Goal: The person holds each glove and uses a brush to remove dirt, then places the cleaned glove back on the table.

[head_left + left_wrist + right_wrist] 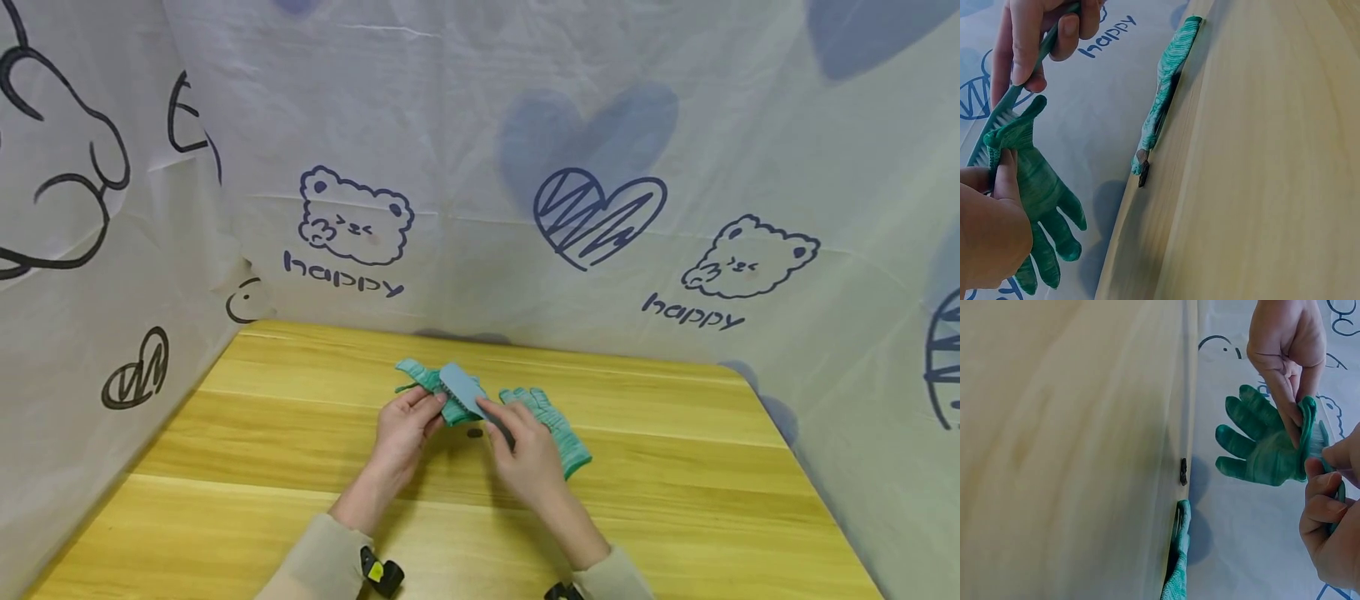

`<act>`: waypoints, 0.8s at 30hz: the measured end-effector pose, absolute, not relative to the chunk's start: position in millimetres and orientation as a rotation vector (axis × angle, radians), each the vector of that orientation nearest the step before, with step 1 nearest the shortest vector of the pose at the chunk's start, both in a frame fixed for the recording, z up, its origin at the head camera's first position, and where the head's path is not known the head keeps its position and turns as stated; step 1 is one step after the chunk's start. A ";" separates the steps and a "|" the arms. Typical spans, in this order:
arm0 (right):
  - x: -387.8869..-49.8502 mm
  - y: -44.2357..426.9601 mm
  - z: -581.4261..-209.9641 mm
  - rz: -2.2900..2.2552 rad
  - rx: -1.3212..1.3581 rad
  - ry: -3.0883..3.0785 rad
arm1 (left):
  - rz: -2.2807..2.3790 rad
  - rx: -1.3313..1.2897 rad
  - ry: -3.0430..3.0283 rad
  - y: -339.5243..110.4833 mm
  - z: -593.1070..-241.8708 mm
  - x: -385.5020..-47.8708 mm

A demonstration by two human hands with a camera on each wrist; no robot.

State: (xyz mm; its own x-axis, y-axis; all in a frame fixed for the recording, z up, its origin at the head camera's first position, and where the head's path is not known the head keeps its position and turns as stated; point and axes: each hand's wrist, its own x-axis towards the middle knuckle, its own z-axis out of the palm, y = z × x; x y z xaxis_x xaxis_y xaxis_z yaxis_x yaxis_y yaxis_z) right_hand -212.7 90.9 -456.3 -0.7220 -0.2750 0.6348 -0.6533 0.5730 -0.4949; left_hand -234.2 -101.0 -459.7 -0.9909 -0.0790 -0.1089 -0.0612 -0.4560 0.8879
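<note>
Above the counter's (pixel 262 433) far middle, the left grip (pixel 400 432) pinches a streaked green-and-white knit glove (pixel 1040 181), splay-fingered; the right grip (pixel 529 457) clasps a blue-grey brush (pixel 461 387), bristles against it. A matching glove (pixel 561 429) lies right.

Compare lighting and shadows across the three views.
Head view: brightest, the table warm yellow, the brush blue-gray; left wrist view: dimmer, the brush greener, shadow beside the glove on the table; right wrist view: similarly dim, the table's grain soft.

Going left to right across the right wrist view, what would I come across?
Wooden tabletop, then the green glove lying on the table, then the held green glove, then the right hand.
</note>
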 end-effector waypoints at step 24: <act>-211.3 89.8 -456.6 0.960 0.515 -2.370 | -2.674 0.205 -1.592 -95.3 -461.6 -233.5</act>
